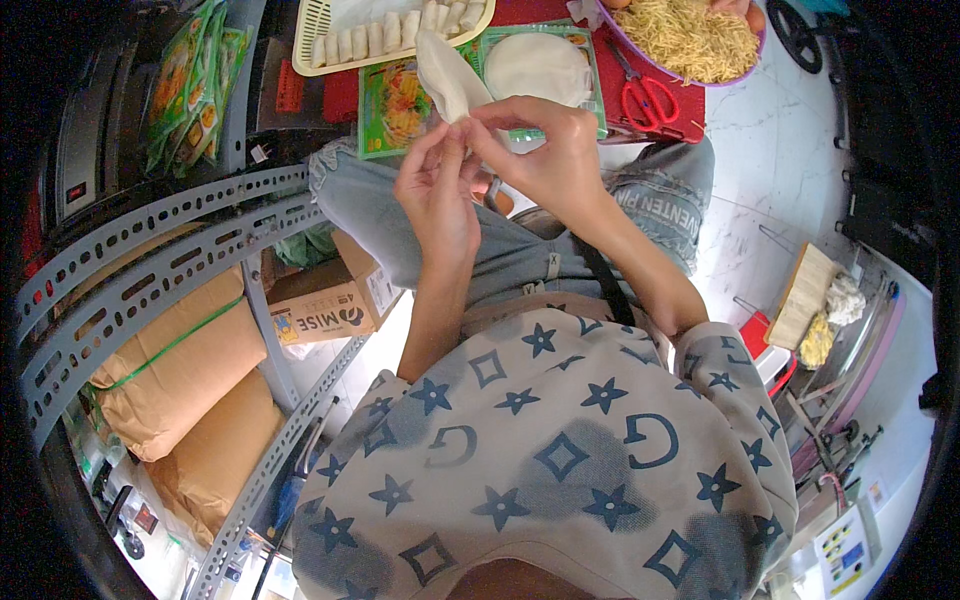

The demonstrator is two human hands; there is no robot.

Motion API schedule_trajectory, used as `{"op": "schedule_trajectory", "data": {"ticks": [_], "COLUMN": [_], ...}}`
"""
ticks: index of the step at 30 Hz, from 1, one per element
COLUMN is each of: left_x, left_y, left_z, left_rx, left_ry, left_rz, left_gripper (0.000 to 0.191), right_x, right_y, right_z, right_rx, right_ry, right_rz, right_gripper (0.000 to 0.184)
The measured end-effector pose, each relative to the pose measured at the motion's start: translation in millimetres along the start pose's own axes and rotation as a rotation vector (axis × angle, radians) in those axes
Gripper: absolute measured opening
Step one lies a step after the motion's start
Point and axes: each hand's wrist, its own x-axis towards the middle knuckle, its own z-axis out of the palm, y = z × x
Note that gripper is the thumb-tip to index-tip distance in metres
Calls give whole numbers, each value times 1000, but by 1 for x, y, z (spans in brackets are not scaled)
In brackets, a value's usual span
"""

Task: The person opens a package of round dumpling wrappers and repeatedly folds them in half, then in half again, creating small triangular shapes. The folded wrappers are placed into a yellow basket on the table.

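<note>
My left hand [442,187] and my right hand [544,154] meet in front of my lap, fingertips pinching the lower edge of a thin white round wrapper [442,75]. The wrapper stands up from my fingers, bent or folded over. Just beyond my hands lies a stack of round white wrappers [536,71] on its green plastic package. A green printed packet [390,105] lies to the left of that stack. Farther back, a cream plastic basket [304,56] holds a row of several white rolls [375,37].
Red-handled scissors [649,101] and a purple bowl [637,56] of shredded filling [686,34] rest on the red table [694,112] at right. A slotted metal rack [172,202] runs along my left, with brown paper sacks [180,360] and a cardboard box [326,315] below.
</note>
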Motion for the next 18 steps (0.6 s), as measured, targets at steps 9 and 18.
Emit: {"op": "schedule_trajectory", "data": {"ticks": [9,18], "left_x": [-3,-10], "left_y": [-2,-14], "left_z": [7,9], "left_rx": [72,-32], "left_ry": [88,77], "left_rz": [-32,-82], "left_gripper": [11,16], "right_x": [-4,-3], "right_y": [1,16], "right_z": [7,9], "right_rx": [50,-20], "right_ry": [23,157], "right_rz": [66,73], "right_gripper": [18,16]}}
